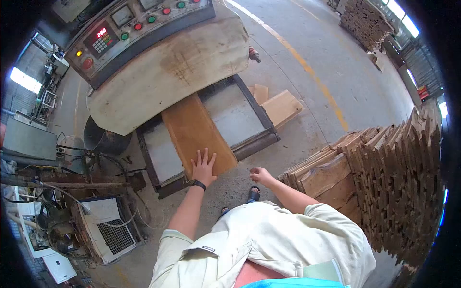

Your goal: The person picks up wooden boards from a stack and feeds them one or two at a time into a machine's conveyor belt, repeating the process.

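A wide wooden board (196, 129) lies on the metal bed (235, 115) of the machine, its far end hidden under the hood. My left hand (203, 169), wearing a dark wristband, rests flat on the board's near end with the fingers spread. Off to the right of that end, my right hand (260, 175) hangs in the air, its fingers curled in and no object showing in them. It touches neither the board nor the wood stack beside it.
The machine's hood (168, 72) carries a control panel (139, 33) with coloured buttons and a red display. A tall stack of boards (394, 187) stands at right. Loose boards (281, 108) lie behind the bed. Hoses and a grilled box (113, 235) are at left.
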Available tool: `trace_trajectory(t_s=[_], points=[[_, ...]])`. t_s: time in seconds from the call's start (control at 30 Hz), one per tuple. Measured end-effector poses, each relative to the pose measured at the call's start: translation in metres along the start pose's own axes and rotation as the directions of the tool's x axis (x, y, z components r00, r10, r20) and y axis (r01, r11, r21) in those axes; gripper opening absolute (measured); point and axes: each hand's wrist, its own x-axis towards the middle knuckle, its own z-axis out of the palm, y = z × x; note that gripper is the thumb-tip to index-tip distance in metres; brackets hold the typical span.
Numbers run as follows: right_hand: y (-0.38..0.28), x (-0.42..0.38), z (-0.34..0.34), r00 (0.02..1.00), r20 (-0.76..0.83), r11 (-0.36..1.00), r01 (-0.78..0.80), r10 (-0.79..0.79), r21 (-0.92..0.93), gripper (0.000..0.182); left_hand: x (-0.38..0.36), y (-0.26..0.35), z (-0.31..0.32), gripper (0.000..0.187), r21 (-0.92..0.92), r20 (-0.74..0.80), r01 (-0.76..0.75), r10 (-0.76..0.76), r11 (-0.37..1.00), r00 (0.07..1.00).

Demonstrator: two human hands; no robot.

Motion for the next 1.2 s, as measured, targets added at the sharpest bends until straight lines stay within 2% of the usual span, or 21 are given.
trace_trajectory(t_s=[0.2,0.3,0.4,0.7,0.9,1.07,1.2], points=[[-0.003,0.005,-0.008,0.999,-0.05,0.998,0.014,-0.017,-0.06,0.037,0.019,-0.014,-0.009,0.117,0.011,0.008,0.003,-0.003,1.0,1.0],[0.013,0.018,-0.015,0.994,-0.1,0.983,0.033,-0.052,-0.181,0.04,0.029,-0.021,-0.013,0.116,-0.021,0.009,0.001,-0.001,1.0,1.0],[0.015,0.01,-0.019,0.987,-0.158,0.985,-0.057,0.031,-0.163,0.043,0.035,-0.026,-0.025,0.113,-0.036,0.026,0.004,-0.003,0.999,1.0],[0.035,0.001,-0.012,0.955,-0.254,0.97,-0.194,0.153,-0.145,0.044,0.061,-0.051,-0.035,0.113,-0.021,0.035,-0.013,0.014,1.0,0.999],[0.073,0.002,-0.004,0.9,-0.387,0.952,-0.271,0.199,-0.14,0.044,0.077,-0.07,-0.042,0.112,-0.036,0.033,-0.026,0.027,0.999,0.999],[0.094,-0.035,0.007,0.814,-0.492,0.948,-0.307,0.308,0.087,0.032,0.096,-0.081,-0.038,0.114,-0.018,0.017,-0.041,0.041,0.999,0.999],[0.142,-0.078,0.025,0.735,-0.586,0.933,-0.343,0.34,0.112,0.031,0.104,-0.088,-0.039,0.114,-0.005,-0.011,-0.064,0.063,0.998,0.998]])
